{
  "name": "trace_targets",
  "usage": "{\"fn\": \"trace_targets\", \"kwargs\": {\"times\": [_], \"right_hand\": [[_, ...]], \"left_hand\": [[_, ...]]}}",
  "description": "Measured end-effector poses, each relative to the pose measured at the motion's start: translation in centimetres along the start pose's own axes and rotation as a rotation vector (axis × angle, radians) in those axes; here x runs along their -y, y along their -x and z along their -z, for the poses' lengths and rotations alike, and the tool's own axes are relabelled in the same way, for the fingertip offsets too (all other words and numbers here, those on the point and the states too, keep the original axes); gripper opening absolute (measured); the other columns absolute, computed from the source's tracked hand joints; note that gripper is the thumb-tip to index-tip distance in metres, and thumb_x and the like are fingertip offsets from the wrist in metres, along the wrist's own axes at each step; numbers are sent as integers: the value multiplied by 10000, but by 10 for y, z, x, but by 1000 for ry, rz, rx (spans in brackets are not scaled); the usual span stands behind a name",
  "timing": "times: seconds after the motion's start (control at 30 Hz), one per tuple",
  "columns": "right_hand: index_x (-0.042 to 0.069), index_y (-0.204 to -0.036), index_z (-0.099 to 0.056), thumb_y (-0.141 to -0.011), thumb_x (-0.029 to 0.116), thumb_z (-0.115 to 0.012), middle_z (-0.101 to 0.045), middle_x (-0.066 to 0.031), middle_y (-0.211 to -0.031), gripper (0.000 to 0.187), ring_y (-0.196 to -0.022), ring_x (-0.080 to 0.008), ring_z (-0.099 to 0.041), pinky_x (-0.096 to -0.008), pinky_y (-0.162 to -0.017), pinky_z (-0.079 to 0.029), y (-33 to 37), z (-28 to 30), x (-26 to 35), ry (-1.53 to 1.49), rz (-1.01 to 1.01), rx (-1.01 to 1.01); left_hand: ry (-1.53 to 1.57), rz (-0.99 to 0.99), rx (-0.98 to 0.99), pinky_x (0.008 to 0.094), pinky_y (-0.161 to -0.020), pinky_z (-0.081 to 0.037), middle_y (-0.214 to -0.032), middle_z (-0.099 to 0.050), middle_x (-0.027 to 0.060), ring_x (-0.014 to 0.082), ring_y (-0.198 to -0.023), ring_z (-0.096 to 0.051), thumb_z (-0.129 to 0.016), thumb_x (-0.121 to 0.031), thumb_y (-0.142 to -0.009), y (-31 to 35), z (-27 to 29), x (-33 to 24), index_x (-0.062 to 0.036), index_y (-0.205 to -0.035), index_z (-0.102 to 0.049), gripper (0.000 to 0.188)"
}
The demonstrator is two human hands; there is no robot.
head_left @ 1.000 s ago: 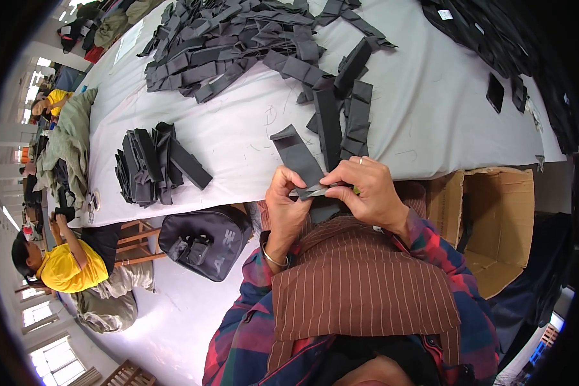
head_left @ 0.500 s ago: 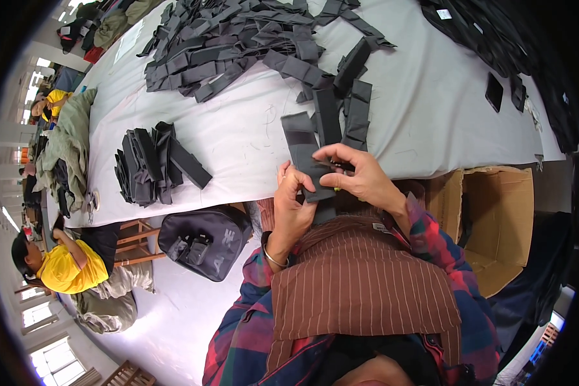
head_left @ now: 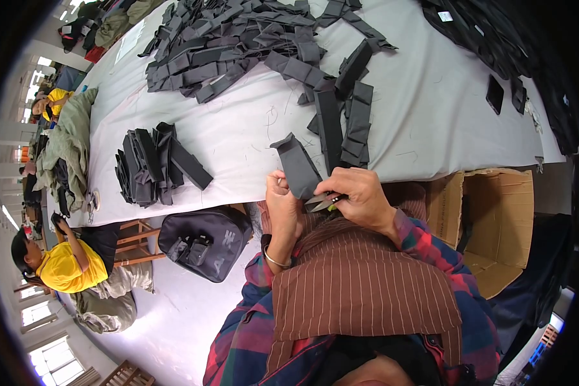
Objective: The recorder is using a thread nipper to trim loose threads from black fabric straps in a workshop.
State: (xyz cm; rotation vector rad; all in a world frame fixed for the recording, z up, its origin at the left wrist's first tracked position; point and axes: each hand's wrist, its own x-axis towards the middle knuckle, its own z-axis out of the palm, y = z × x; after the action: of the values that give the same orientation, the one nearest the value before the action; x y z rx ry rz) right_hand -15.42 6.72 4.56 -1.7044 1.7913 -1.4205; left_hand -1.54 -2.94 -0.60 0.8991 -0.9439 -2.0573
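Observation:
My left hand point(head_left: 284, 211) is closed on the lower end of a dark grey fabric piece point(head_left: 297, 166), its fingers partly hidden behind the cloth. The piece tilts up to the left, its far end lifted over the table edge. In my right hand point(head_left: 365, 196) is a small pair of thread snips point(head_left: 318, 203), blades pointing left beside the fabric's lower corner. Whether the blades touch the cloth I cannot tell. Just beyond my right hand, long folded fabric strips point(head_left: 329, 128) lie on the white-covered table point(head_left: 424, 138).
A large heap of dark grey strips point(head_left: 231, 45) covers the far table. A smaller bundle point(head_left: 143, 164) lies at left. Black garments point(head_left: 489, 32) and a phone point(head_left: 494, 94) are at right. Below stand a cardboard box point(head_left: 495, 225) and black bag point(head_left: 206, 238). A person in yellow point(head_left: 77, 264) sits left.
The fabric piece has tilted leftward and come nearer to me. My right hand has lowered, and the snips' blades now show plainly. My left hand has shifted slightly down.

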Motion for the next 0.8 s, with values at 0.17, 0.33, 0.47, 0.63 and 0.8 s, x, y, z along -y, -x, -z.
{"fn": "trace_targets", "kwargs": {"times": [0.17, 0.33, 0.47, 0.63, 0.8], "right_hand": [[113, -821, -636, -658, 42, -673, -574, -27, -690, 181, -641, -231, -593, -333, -572, -446, 3, -3, -5, 117, 57, 2], [113, -842, -643, -654, 64, -682, -598, -22, -704, 199, -662, -236, -602, -328, -593, -448, 4, -1, -5, 100, 18, 19], [111, -879, -652, -693, 119, -705, -618, -32, -741, 194, -677, -234, -606, -339, -625, -450, 5, 5, -1, 89, 3, 95], [93, -931, -664, -773, 161, -700, -623, -58, -775, 175, -703, -236, -592, -334, -637, -446, 4, 15, 0, 69, -207, -55], [86, -913, -676, -776, 119, -689, -616, -56, -750, 141, -684, -238, -574, -335, -602, -432, 3, 13, -1, 230, -174, -147]], "left_hand": [[122, 140, 266, 233, -811, -472, -1031, -588, 54, 102, -902, -583, -571, -27, -882, 4, -2, -10, -18, -1131, -470, 269], [274, 200, 273, 239, -813, -476, -1019, -595, 56, 104, -913, -586, -562, -57, -903, 14, -21, -25, -18, -1101, -498, 211], [66, 119, 257, 239, -787, -496, -1008, -604, 68, 108, -890, -595, -567, -29, -897, 9, -10, -16, -16, -1044, -497, 163], [47, 34, 196, 234, -768, -507, -1002, -606, 72, 100, -871, -596, -562, 34, -884, 9, -14, -17, -19, -1009, -492, 153], [14, 47, 203, 220, -758, -488, -1011, -600, 68, 85, -849, -580, -569, 37, -881, 10, -15, -17, -17, -1013, -495, 161]]}}
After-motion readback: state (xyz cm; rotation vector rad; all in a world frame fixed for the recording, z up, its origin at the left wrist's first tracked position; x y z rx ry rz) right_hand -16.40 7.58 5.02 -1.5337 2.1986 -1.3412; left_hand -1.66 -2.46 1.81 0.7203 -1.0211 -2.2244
